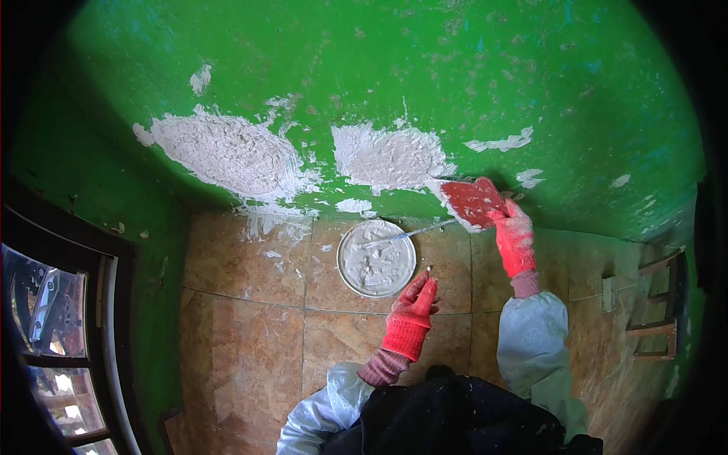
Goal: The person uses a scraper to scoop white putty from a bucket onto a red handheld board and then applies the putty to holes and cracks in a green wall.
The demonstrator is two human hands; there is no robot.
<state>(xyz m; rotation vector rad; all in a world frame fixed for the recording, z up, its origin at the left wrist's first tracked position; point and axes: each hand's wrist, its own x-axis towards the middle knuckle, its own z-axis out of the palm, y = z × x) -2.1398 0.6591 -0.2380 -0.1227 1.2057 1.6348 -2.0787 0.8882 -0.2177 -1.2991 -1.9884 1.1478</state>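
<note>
My right hand (516, 239), in a red glove smeared with white, grips a red putty spreader (476, 200). White filler coats the spreader's left edge, which lies at the right end of a thick filler patch (390, 158) on the green wall. Below it, a round tub (339, 262) of white filler stands on the floor, a thin pale stick (415, 232) leaning out of it to the right. My left hand (413, 312), also red-gloved, is just right of and nearer than the tub. Its fingers are drawn together, with a small white bit at the tips that I cannot make out.
A larger rough filler patch (235, 155) covers the wall to the left, with smears running onto the tiled floor (243, 326). Smaller white streaks (500, 142) lie at right. A dark-framed window (57, 311) is on the left, a wooden frame (654, 327) at the far right.
</note>
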